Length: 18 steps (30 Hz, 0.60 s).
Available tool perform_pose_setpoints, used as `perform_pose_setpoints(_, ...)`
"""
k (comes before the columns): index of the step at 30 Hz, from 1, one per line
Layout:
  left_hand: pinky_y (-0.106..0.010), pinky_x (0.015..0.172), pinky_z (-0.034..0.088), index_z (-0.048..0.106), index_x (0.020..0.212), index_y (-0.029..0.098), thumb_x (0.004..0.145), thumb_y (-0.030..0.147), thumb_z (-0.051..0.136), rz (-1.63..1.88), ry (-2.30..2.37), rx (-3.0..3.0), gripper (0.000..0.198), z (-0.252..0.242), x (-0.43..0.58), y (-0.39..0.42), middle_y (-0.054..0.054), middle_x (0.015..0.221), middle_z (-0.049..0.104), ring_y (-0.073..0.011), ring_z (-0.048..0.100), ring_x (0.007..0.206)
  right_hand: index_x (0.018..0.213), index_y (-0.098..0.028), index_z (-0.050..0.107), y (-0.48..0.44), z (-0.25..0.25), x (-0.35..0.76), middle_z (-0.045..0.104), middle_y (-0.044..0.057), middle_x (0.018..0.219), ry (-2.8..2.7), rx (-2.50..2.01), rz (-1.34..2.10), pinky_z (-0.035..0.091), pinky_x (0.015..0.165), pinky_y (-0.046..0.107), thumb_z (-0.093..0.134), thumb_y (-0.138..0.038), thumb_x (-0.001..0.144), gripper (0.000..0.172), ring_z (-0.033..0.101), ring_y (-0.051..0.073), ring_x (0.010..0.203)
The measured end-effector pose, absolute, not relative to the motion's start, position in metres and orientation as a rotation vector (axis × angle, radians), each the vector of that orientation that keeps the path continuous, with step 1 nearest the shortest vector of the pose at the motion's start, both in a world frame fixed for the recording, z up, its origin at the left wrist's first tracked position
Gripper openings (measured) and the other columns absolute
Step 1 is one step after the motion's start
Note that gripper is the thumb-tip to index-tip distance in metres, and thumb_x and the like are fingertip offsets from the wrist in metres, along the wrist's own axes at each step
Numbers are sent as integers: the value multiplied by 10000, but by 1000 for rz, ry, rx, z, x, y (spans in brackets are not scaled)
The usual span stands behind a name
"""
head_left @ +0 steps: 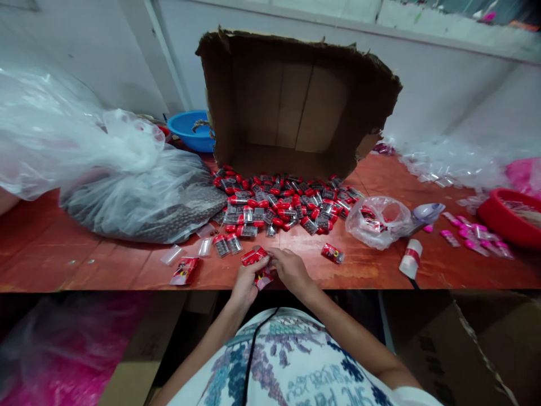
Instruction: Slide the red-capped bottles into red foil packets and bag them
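At the table's front edge, my left hand (245,281) is closed around a red printed packet (254,256), with the thumb lying across it. My right hand (292,272) meets it from the right, its bent fingertips pinching at the packet's edge; the exact grip is partly hidden. A stack of similar red packets (185,270) lies to the left, and a single red packet (332,253) to the right. Just beyond my hands, two small clear containers with red caps (227,245) lie beside a large heap of red-capped containers (287,206) filled with dark beads.
A torn cardboard box (296,101) lies open behind the heap. A bulky clear bag of dark beads (147,197) is at left, near a blue basin (192,129). On the right are a small plastic bag (378,223), a white roll (411,259), pink-capped containers (477,234) and a red bowl (507,217).
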State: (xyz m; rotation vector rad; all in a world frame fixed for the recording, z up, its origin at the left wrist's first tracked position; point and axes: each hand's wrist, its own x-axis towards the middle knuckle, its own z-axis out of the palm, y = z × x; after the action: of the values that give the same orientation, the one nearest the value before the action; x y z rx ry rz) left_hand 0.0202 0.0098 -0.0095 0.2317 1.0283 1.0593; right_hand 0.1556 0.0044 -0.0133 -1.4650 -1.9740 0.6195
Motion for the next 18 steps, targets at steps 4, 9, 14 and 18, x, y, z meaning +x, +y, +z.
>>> perform_pose_setpoints(4, -295, 578, 571, 664, 835, 122, 612, 68, 745, 1110, 1006, 245, 243, -10, 18, 12, -55, 713, 713, -191, 678, 612, 1214, -227, 574, 7, -13, 160, 691, 65, 979, -2094, -1449, 433, 485, 761, 297, 490, -195, 880, 346, 612, 210, 867)
perform_pose_setpoints(9, -272, 515, 560, 656, 780, 114, 628, 49, 731, 1150, 1055, 184, 182, -15, 20, 27, -45, 680, 698, -169, 657, 561, 1111, -219, 628, 47, -12, 187, 670, 61, 993, -2022, -1429, 302, 470, 809, 306, 450, -234, 921, 261, 576, 193, 904)
perform_pose_setpoints(14, -328, 572, 588, 640, 759, 103, 702, 55, 683, 1119, 988, 74, 85, -13, 20, 47, -68, 697, 694, -170, 653, 560, 1147, -144, 620, 108, -14, 215, 610, 135, 1151, -1914, -1592, 48, 388, 968, 414, 517, -111, 842, 323, 488, 254, 1071)
perform_pose_setpoints(18, -365, 625, 597, 635, 785, 114, 742, 57, 654, 1104, 938, -35, 74, -3, 15, 54, -62, 721, 700, -172, 661, 582, 1070, -164, 650, 98, -14, 212, 635, 106, 1006, -1852, -1549, 156, 422, 928, 412, 475, -188, 892, 251, 527, 227, 978)
